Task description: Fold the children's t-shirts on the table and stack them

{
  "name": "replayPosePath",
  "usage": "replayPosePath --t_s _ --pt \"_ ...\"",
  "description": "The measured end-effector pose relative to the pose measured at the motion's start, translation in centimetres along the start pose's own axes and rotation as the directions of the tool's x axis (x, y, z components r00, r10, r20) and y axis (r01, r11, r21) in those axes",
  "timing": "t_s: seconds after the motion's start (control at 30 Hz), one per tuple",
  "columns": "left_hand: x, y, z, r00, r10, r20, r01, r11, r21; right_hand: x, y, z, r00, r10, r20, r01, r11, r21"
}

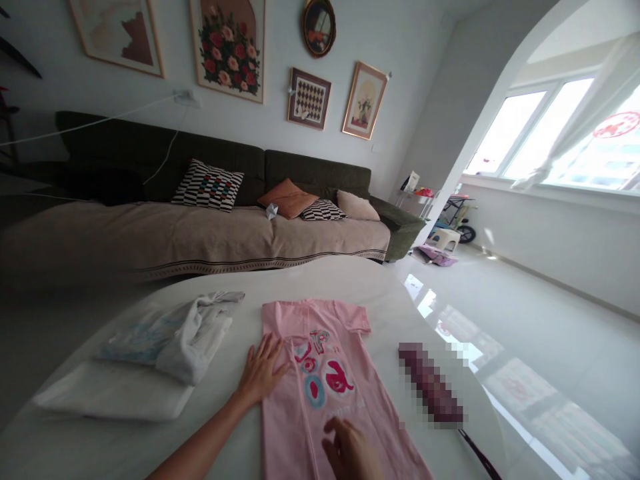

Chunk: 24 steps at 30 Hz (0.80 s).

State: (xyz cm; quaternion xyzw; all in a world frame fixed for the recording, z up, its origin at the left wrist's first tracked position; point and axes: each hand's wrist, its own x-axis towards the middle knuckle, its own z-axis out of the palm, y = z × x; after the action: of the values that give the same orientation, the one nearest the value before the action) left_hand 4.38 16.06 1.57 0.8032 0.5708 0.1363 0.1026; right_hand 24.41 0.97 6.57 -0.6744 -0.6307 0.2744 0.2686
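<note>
A pink T-shirt with a red and blue print lies spread flat on a white round table. My left hand rests flat on the shirt's left edge with its fingers spread, so it is open. My right hand is at the bottom of the view, on the lower part of the shirt. Its fingers curl down onto the fabric, and I cannot make out whether they pinch it.
A pile of white and light garments lies on a folded white cloth at the table's left. A blurred dark object lies at the table's right. A dark sofa with cushions stands behind. Glossy floor stretches to the right.
</note>
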Motion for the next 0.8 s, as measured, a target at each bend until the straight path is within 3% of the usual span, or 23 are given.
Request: replayPosePath --t_s 0.1,0.23,0.33,0.47,0.53,0.63,0.73,0.8 --pt "-0.2 0.1 -0.1 1.000 -0.006 -0.006 0.007 0.998 0.058 7.4 -1.5 0.2 0.993 -0.051 -0.102 0.035 0.988 -0.150" --pt "-0.4 -0.1 0.2 1.000 -0.006 -0.014 0.008 0.996 0.085 16.2 -3.4 2.3 0.973 -0.017 -0.228 -0.029 0.980 -0.199" --pt "-0.2 -0.4 0.5 1.000 -0.006 -0.023 0.007 0.997 0.083 19.6 -3.8 4.5 0.958 0.003 -0.288 -0.068 0.974 -0.216" --pt "0.0 -0.4 0.6 0.999 -0.021 -0.043 0.025 0.997 0.076 20.8 -3.0 6.0 0.950 -0.022 -0.311 -0.051 0.973 -0.224" --pt "0.1 -0.3 0.4 0.999 -0.017 -0.045 0.020 0.997 0.075 20.8 -2.1 5.2 0.949 -0.022 -0.315 -0.051 0.974 -0.221" --pt "0.0 -0.2 0.2 0.999 -0.011 -0.044 0.014 0.998 0.067 20.9 0.1 1.5 0.909 0.053 -0.412 -0.149 0.968 -0.203" --pt "-0.1 0.0 0.0 0.999 -0.013 -0.040 0.016 0.998 0.060 21.0 3.3 -3.2 0.779 0.258 -0.571 -0.389 0.914 -0.118" --pt "-0.1 0.2 -0.2 0.999 -0.021 -0.038 0.024 0.998 0.058 21.2 5.4 -5.8 0.728 0.377 -0.572 -0.494 0.868 -0.057"
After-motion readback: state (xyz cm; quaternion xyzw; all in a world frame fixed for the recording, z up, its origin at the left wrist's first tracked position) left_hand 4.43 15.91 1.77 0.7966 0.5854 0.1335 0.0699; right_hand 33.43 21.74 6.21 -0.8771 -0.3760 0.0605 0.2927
